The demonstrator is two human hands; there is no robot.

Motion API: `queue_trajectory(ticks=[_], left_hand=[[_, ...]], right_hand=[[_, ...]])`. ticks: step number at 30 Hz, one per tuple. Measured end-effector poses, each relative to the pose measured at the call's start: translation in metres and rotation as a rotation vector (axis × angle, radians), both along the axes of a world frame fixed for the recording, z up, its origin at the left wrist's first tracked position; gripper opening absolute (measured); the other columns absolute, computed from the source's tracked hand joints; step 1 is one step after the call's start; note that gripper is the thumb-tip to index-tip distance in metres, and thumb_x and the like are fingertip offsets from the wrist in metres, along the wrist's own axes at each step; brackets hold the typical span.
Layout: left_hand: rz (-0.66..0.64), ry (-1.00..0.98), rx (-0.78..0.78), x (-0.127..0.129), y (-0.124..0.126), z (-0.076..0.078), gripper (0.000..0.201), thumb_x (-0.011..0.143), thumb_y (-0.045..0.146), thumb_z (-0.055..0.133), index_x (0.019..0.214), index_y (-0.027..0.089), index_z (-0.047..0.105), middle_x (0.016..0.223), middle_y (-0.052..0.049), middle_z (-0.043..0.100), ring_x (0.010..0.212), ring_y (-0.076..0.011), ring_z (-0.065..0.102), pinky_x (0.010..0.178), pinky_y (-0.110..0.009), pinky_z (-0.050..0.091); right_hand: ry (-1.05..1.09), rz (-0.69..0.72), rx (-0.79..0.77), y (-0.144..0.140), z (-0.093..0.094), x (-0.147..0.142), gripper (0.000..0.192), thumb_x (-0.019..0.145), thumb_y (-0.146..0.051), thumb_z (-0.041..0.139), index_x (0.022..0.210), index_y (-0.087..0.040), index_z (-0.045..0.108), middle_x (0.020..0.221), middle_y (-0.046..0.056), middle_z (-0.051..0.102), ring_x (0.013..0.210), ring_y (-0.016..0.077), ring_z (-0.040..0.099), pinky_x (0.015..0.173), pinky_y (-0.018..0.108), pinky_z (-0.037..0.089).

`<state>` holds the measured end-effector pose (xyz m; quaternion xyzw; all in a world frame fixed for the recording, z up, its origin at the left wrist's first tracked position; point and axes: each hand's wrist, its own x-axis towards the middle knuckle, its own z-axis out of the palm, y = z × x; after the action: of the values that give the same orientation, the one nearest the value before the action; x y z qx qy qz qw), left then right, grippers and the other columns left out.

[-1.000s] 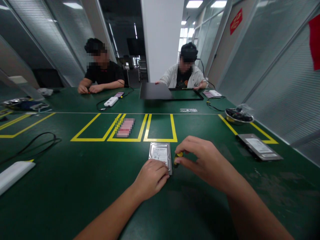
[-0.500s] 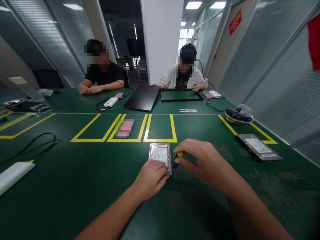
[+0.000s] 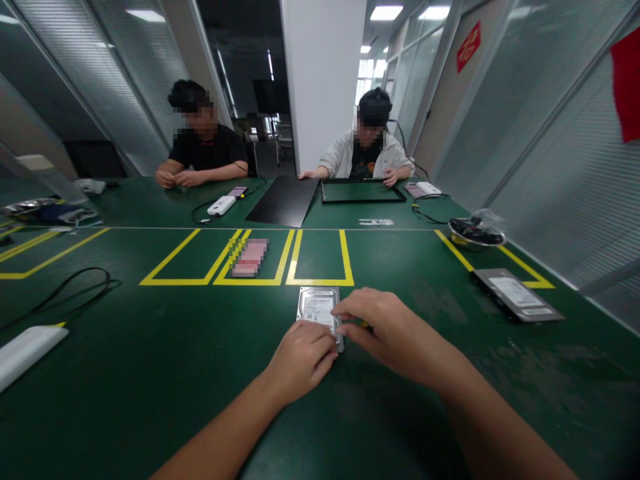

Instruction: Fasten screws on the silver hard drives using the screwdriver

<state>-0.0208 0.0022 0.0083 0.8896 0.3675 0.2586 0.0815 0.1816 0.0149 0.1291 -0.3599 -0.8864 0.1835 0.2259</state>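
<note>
- My left hand point(image 3: 303, 357) rests closed on the drive point(image 3: 320, 308), near edge, counter point(image 3: 150, 373) centre.
- My right hand point(image 3: 387, 330), at its 3 o'clock, pinches a mostly hidden yellow tool point(image 3: 365, 325).

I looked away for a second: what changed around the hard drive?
The right hand, with its small yellow tool, moved left onto the hard drive. Across the table, a person laid the black panel flat. The left hand stayed on the drive's near edge.
</note>
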Motion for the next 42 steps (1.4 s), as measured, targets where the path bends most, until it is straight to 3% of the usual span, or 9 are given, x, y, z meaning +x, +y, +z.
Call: queue_trajectory(ticks=[3, 10, 15, 20, 25, 29, 34, 38, 42], left_hand=[[0.006, -0.013, 0.020, 0.000, 0.000, -0.001, 0.010, 0.092, 0.020, 0.057, 0.099, 0.019, 0.064, 0.099, -0.006, 0.068, 0.097, -0.0243, 0.061, 0.089, -0.042, 0.045], [0.002, -0.026, 0.039, 0.000, 0.002, -0.003, 0.012, 0.092, 0.022, 0.056, 0.097, 0.019, 0.067, 0.100, -0.007, 0.069, 0.097, -0.0253, 0.061, 0.090, -0.044, 0.045], [-0.004, -0.009, 0.006, 0.001, 0.001, 0.001, 0.014, 0.092, 0.021, 0.057, 0.101, 0.020, 0.068, 0.101, -0.007, 0.069, 0.098, -0.0250, 0.062, 0.090, -0.043, 0.045], [-0.004, 0.026, -0.027, 0.001, 0.001, 0.005, 0.011, 0.091, 0.020, 0.058, 0.097, 0.019, 0.067, 0.097, -0.006, 0.068, 0.094, -0.0244, 0.061, 0.087, -0.042, 0.044], [0.000, 0.014, -0.017, 0.001, 0.001, 0.004, 0.008, 0.091, 0.020, 0.058, 0.091, 0.018, 0.066, 0.094, -0.005, 0.068, 0.092, -0.0236, 0.060, 0.086, -0.041, 0.044], [-0.003, 0.010, -0.017, 0.001, 0.000, 0.003, 0.010, 0.091, 0.020, 0.057, 0.095, 0.019, 0.067, 0.097, -0.006, 0.069, 0.094, -0.0244, 0.061, 0.086, -0.042, 0.044], [-0.006, 0.008, -0.017, 0.001, 0.000, 0.003, 0.013, 0.091, 0.020, 0.057, 0.100, 0.020, 0.068, 0.101, -0.007, 0.070, 0.096, -0.0250, 0.061, 0.088, -0.043, 0.044], [-0.009, -0.030, -0.010, 0.001, 0.000, 0.001, 0.010, 0.091, 0.019, 0.057, 0.095, 0.019, 0.066, 0.100, -0.006, 0.070, 0.096, -0.0237, 0.062, 0.090, -0.042, 0.044], [0.002, -0.008, -0.008, 0.001, 0.001, 0.002, 0.007, 0.091, 0.019, 0.058, 0.090, 0.019, 0.064, 0.095, -0.006, 0.070, 0.092, -0.0235, 0.062, 0.087, -0.041, 0.044]], right_hand=[[0.054, 0.076, 0.029, 0.000, -0.006, -0.009, 0.010, 0.092, -0.017, 0.056, 0.097, -0.016, 0.065, 0.093, 0.004, 0.066, 0.088, 0.0153, 0.057, 0.081, 0.028, 0.042], [0.141, 0.096, 0.036, -0.003, -0.007, -0.018, 0.014, 0.095, -0.016, 0.048, 0.088, -0.016, 0.060, 0.087, 0.003, 0.062, 0.081, 0.0140, 0.053, 0.077, 0.027, 0.040], [0.306, 0.032, 0.009, 0.000, -0.012, -0.025, 0.024, 0.099, -0.023, 0.041, 0.078, -0.018, 0.053, 0.077, 0.000, 0.055, 0.073, 0.0126, 0.049, 0.069, 0.026, 0.037], [0.518, -0.028, -0.190, 0.002, -0.024, -0.029, 0.027, 0.102, -0.031, 0.034, 0.086, -0.019, 0.052, 0.075, -0.001, 0.053, 0.068, 0.0116, 0.048, 0.065, 0.026, 0.038], [0.614, -0.001, -0.388, 0.005, -0.027, -0.028, 0.018, 0.098, -0.027, 0.037, 0.090, -0.019, 0.050, 0.073, -0.003, 0.049, 0.065, 0.0110, 0.046, 0.061, 0.024, 0.037], [0.419, -0.046, -0.190, 0.005, -0.020, -0.025, 0.018, 0.096, -0.024, 0.037, 0.083, -0.019, 0.047, 0.078, -0.001, 0.050, 0.072, 0.0126, 0.047, 0.065, 0.025, 0.037], [-0.070, -0.258, 0.119, 0.001, -0.007, -0.020, 0.023, 0.098, -0.032, 0.034, 0.086, -0.019, 0.049, 0.076, 0.003, 0.058, 0.065, 0.0153, 0.051, 0.059, 0.028, 0.029], [-0.336, -0.385, 0.159, -0.003, 0.000, -0.017, 0.027, 0.100, -0.039, 0.034, 0.093, -0.018, 0.049, 0.070, 0.004, 0.063, 0.057, 0.0182, 0.057, 0.052, 0.029, 0.019], [-0.328, -0.304, 0.108, -0.004, 0.004, -0.013, 0.022, 0.098, -0.040, 0.044, 0.098, -0.018, 0.048, 0.079, 0.004, 0.067, 0.066, 0.0212, 0.063, 0.054, 0.028, 0.028]])
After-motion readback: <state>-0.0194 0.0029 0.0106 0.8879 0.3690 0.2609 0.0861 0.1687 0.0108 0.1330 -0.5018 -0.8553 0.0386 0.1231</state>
